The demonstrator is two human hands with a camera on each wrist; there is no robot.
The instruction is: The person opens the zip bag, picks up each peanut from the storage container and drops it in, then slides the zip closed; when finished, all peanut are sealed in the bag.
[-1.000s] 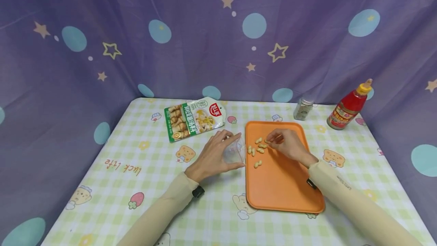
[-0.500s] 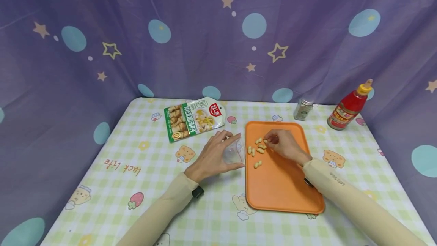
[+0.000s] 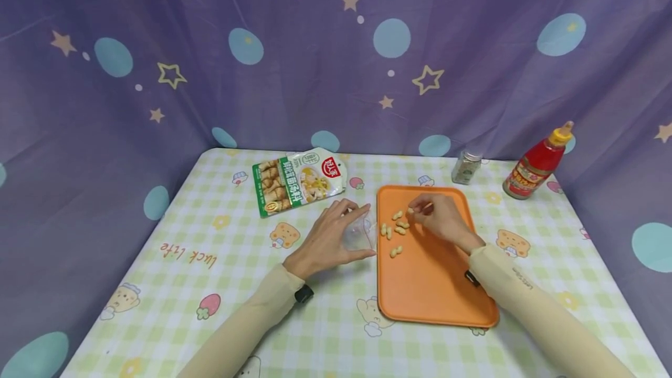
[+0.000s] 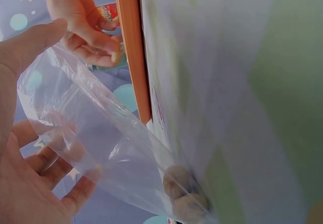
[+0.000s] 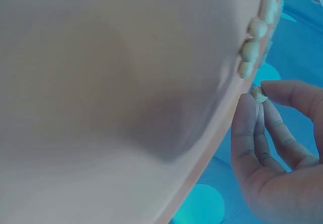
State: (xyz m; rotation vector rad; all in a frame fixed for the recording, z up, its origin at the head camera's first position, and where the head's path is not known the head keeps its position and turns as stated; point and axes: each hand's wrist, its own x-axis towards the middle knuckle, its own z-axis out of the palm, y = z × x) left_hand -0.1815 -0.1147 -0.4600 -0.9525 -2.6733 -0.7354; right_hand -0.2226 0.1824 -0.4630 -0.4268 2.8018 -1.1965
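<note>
My left hand, thumb and fingers spread in a curve, holds a clear plastic bag on the table beside the tray's left edge. A few brownish peanuts lie at the bag's bottom in the left wrist view. Over the orange tray, my right hand pinches a peanut between thumb and fingertips. Several other unshelled peanuts are grouped in the tray's left part, just left of that hand. A single peanut sits nearer the front of the tray.
A green and white seasoning packet lies behind the left hand. At the back right stand a small glass spice jar and a red sauce bottle with a yellow cap. A checked cloth covers the table.
My right hand shifted slightly left, then up and back, with the peanut now pinched at its fingertips. The left hand and bag have stayed in place.
</note>
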